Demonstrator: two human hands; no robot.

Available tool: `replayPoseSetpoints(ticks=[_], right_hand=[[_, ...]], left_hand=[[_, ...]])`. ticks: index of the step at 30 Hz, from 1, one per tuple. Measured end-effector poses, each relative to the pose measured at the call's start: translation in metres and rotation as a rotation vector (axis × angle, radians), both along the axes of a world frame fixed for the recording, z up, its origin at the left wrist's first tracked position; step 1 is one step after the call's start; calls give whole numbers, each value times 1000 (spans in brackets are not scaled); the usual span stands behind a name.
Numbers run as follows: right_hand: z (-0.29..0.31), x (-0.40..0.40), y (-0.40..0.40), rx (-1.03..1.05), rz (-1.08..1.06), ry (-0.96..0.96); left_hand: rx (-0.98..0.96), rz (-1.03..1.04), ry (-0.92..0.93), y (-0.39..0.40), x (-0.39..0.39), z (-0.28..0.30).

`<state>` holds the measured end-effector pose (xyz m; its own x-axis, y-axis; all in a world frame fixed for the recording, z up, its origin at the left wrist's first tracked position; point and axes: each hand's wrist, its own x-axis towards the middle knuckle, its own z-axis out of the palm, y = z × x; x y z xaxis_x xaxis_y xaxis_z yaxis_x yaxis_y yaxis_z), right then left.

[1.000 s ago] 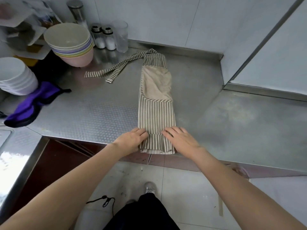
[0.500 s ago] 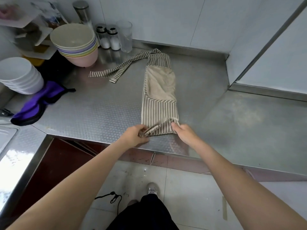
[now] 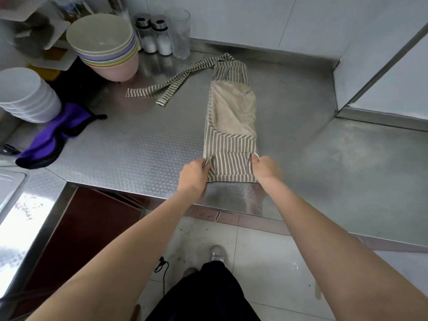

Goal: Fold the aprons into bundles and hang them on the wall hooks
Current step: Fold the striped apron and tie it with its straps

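Both hands, left hand [image 3: 194, 172] and right hand [image 3: 264, 169], each have a grip pinched on the apron's [image 3: 231, 126] folded near end. Apron lies lengthwise away from the person on the desk [image 3: 129, 149]; straps trail far-left.

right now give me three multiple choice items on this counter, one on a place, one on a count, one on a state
1. Where do the apron straps trail?
A. toward the stacked coloured bowls
B. into the sink
C. onto the floor

2. How many shakers stand by the wall?
A. one
B. two
C. four

3. What are the hands doing?
A. resting flat
B. gripping the apron's folded near end
C. holding a bowl

Key: A, the straps lie left of the apron, near the bowls. B, two shakers. B, the left hand and right hand curl on the fold's sides.
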<state>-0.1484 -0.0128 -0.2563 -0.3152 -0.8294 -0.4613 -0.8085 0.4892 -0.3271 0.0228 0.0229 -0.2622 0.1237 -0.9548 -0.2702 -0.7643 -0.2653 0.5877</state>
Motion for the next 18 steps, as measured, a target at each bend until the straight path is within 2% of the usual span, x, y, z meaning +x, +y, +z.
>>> replayPoseSetpoints(ticks=[5,8,9,11,12,13,14,15,17,18], right_hand=[[0,9,2,-22,60,189],[-1,13,2,-41,109,273],[-2,14,2,-41,117,282],[-1,15,1,-33,121,277],[0,15,-1,-25,113,266],[2,16,-1,-19,101,256],[4,15,-1,-11,76,239],[5,13,-2,-7,41,210],[7,9,-2,-59,0,135],[11,6,3,-153,32,147]], left_hand=[[181,-63,-112,-28,-1,3],[145,-65,-275,-27,-6,8],[46,-93,-370,-23,-6,9],[-379,-264,-452,-16,-7,6],[-593,-427,-431,-13,-8,1],[-699,-640,-421,-7,-11,-7],[-666,-817,-433,-2,-13,-13],[-497,-908,-450,1,-15,-16],[-158,-908,-483,2,-15,-18],[-114,-901,-473,-2,-15,-20]])
